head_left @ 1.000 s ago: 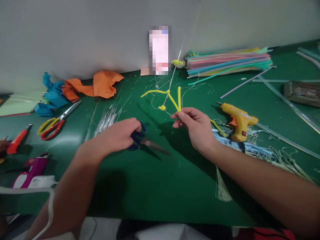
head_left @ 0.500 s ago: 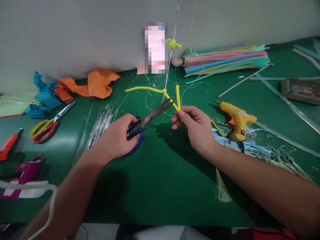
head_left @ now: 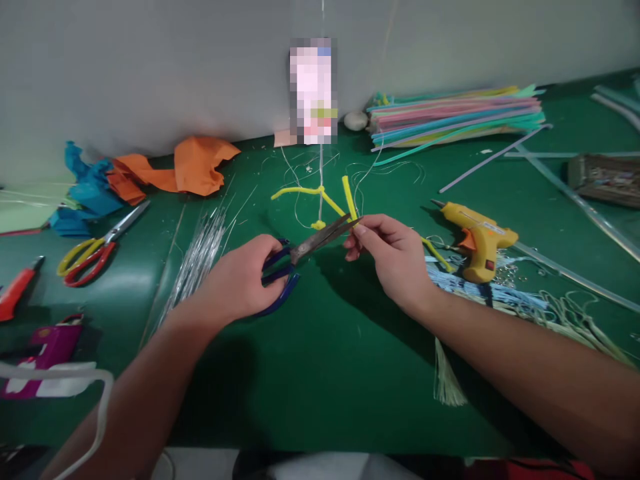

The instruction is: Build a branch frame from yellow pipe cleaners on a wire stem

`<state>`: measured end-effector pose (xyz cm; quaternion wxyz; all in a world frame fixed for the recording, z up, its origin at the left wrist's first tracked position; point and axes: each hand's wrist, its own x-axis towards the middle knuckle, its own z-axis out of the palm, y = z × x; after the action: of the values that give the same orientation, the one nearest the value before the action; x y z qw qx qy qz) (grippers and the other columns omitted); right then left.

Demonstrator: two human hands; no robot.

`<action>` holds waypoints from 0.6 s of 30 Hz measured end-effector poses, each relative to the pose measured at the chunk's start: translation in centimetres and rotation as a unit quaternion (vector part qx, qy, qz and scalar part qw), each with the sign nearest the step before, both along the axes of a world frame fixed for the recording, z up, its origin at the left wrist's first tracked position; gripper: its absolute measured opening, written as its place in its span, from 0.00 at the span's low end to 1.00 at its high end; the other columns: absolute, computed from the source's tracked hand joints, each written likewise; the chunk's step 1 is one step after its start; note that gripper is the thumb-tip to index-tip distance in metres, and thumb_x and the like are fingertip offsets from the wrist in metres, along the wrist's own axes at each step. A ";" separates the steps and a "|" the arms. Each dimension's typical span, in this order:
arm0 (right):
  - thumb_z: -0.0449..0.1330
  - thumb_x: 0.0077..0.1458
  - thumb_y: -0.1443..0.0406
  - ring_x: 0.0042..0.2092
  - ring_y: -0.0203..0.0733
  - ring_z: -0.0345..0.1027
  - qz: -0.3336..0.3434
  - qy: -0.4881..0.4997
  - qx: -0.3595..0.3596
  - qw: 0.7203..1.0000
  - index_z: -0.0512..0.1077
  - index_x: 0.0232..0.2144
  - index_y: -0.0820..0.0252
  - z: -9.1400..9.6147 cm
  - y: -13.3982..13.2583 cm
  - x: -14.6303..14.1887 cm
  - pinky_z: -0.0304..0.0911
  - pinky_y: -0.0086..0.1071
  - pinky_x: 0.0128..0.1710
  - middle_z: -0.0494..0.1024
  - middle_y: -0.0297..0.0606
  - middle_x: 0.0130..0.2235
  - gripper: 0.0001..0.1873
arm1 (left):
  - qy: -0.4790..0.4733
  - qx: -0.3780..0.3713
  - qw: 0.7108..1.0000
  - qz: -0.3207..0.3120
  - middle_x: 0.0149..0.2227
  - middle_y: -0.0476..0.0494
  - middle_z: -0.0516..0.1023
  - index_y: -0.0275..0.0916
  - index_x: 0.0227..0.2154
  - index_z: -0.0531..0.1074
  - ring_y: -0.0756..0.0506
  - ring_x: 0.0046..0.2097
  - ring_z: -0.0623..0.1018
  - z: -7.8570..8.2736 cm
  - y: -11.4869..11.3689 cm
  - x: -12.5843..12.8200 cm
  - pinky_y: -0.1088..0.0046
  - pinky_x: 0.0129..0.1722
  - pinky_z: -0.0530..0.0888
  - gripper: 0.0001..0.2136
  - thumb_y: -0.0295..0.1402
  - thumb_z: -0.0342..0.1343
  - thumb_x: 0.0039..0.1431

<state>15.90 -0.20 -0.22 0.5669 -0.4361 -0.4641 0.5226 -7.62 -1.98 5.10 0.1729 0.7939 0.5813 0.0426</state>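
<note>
Head view: left hand (head_left: 255, 277) is wrapped around the handles of some blue scissors (head_left: 303, 251), blades slightly parted, tips right by the bend in a yellow pipe cleaner (head_left: 334, 203). Right hand (head_left: 397, 257) has it pinched near that bend between thumb and fingers, above the middle of the green table (head_left: 310, 373). Can't tell if the blades actually touch it. To the left it meets a thin wire (head_left: 321, 167); a short end sticks up toward the far side. My take: a firm pinch helps, but shift those fingertips a touch right, they're awfully close to the tips. I'd seat the strip deeper between the blades, square on, with the wire well clear of them.
</note>
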 end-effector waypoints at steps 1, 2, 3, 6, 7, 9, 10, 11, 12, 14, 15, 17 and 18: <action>0.62 0.55 0.64 0.23 0.34 0.71 -0.001 0.001 0.000 1.000 0.74 0.32 0.59 0.0 0.0 0.0 0.70 0.32 0.27 0.77 0.30 0.24 0.03 | 0.001 -0.001 1.000 0.002 0.35 0.45 0.75 0.40 0.41 0.68 0.45 0.33 0.75 -0.1 0.1 0.0 0.68 0.31 0.68 0.13 0.40 0.55 0.54; 0.62 0.55 0.64 0.23 0.34 0.71 -0.002 0.002 -0.002 1.000 0.74 0.32 0.59 0.0 0.0 0.0 0.70 0.32 0.27 0.77 0.30 0.24 0.04 | 0.002 -0.002 1.000 0.003 0.35 0.44 0.76 0.40 0.41 0.68 0.44 0.33 0.75 -0.1 0.1 0.0 0.68 0.31 0.68 0.14 0.39 0.55 0.54; 0.62 0.55 0.63 0.23 0.34 0.71 -0.002 0.004 -0.006 1.000 0.74 0.32 0.59 -0.1 0.0 0.0 0.70 0.32 0.27 0.77 0.31 0.24 0.04 | 0.001 -0.003 1.000 0.003 0.35 0.44 0.76 0.40 0.41 0.69 0.44 0.33 0.75 -0.2 0.2 0.0 0.68 0.32 0.68 0.14 0.39 0.55 0.53; 0.63 0.55 0.62 0.23 0.34 0.72 -0.002 0.010 -0.020 1.000 0.73 0.33 0.59 -0.1 0.0 0.0 0.70 0.33 0.28 0.78 0.31 0.24 0.05 | -0.010 -0.002 1.000 -0.008 0.35 0.44 0.76 0.39 0.41 0.69 0.45 0.33 0.75 -0.5 0.3 -0.1 0.68 0.32 0.68 0.14 0.39 0.55 0.53; 0.63 0.55 0.62 0.23 0.34 0.72 -0.001 0.011 -0.023 1.000 0.73 0.33 0.59 -0.1 0.0 0.0 0.70 0.33 0.28 0.78 0.31 0.24 0.06 | -0.015 0.001 1.000 -0.013 0.34 0.45 0.76 0.39 0.41 0.69 0.45 0.33 0.75 -0.6 0.4 -0.1 0.69 0.32 0.68 0.14 0.39 0.55 0.53; 0.63 0.55 0.62 0.23 0.34 0.72 -0.001 0.014 -0.027 1.000 0.73 0.33 0.59 -0.1 0.0 0.0 0.70 0.33 0.28 0.78 0.32 0.24 0.06 | -0.024 0.009 0.999 -0.022 0.34 0.45 0.76 0.39 0.41 0.69 0.46 0.33 0.75 -1.0 0.5 -0.2 0.70 0.32 0.68 0.13 0.38 0.55 0.53; 0.63 0.55 0.62 0.23 0.34 0.72 -0.001 0.015 -0.028 0.999 0.73 0.33 0.59 -0.1 0.0 0.0 0.70 0.32 0.28 0.78 0.31 0.24 0.06 | -0.027 0.013 0.999 -0.025 0.33 0.46 0.75 0.39 0.40 0.69 0.46 0.33 0.74 -1.1 0.6 -0.3 0.70 0.31 0.68 0.13 0.38 0.55 0.53; 0.64 0.54 0.62 0.23 0.34 0.72 -0.001 0.017 -0.028 0.999 0.73 0.33 0.59 -0.1 0.0 0.0 0.70 0.32 0.28 0.78 0.31 0.24 0.06 | -0.032 0.017 0.999 -0.028 0.33 0.46 0.75 0.39 0.40 0.69 0.47 0.32 0.74 -1.3 0.6 -0.4 0.71 0.31 0.68 0.12 0.37 0.56 0.53; 0.64 0.54 0.61 0.23 0.34 0.72 -0.001 0.018 -0.028 0.999 0.73 0.33 0.59 -0.1 0.0 0.0 0.71 0.32 0.28 0.78 0.31 0.24 0.07 | -0.037 0.019 0.999 -0.030 0.32 0.47 0.75 0.39 0.40 0.69 0.47 0.32 0.74 -1.5 0.7 -0.4 0.71 0.31 0.68 0.12 0.37 0.56 0.53; 0.64 0.54 0.61 0.23 0.34 0.72 -0.001 0.023 -0.030 0.999 0.73 0.33 0.58 -0.1 0.0 0.0 0.71 0.32 0.28 0.78 0.31 0.24 0.07 | -0.053 0.021 0.998 -0.036 0.32 0.48 0.74 0.39 0.39 0.69 0.48 0.31 0.73 -1.8 0.8 -0.5 0.72 0.31 0.68 0.11 0.37 0.56 0.53; 0.64 0.54 0.61 0.23 0.34 0.72 -0.001 0.024 -0.030 0.999 0.73 0.32 0.58 -0.1 0.0 0.0 0.71 0.32 0.28 0.78 0.31 0.24 0.07 | -0.063 0.018 0.997 -0.039 0.32 0.48 0.74 0.39 0.38 0.69 0.48 0.31 0.73 -1.9 0.8 -0.6 0.72 0.31 0.69 0.11 0.37 0.56 0.53; 0.65 0.53 0.61 0.23 0.34 0.72 0.002 0.022 -0.030 0.999 0.74 0.32 0.58 0.0 0.1 0.1 0.71 0.32 0.28 0.78 0.31 0.24 0.07 | -0.081 0.012 0.996 -0.043 0.32 0.48 0.75 0.39 0.38 0.69 0.49 0.31 0.73 -2.0 0.9 -0.6 0.72 0.31 0.69 0.10 0.36 0.57 0.53; 0.65 0.53 0.61 0.23 0.34 0.72 0.003 0.018 -0.031 0.999 0.74 0.31 0.58 0.0 0.1 0.1 0.71 0.32 0.28 0.78 0.31 0.24 0.07 | -0.088 0.010 0.995 -0.044 0.32 0.48 0.75 0.39 0.38 0.69 0.49 0.31 0.73 -2.1 0.9 -0.6 0.72 0.31 0.69 0.10 0.35 0.57 0.53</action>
<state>15.97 -0.13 -0.23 0.5599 -0.4420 -0.4389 0.5464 -8.18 -1.11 3.05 0.2171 0.8138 0.5278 0.1099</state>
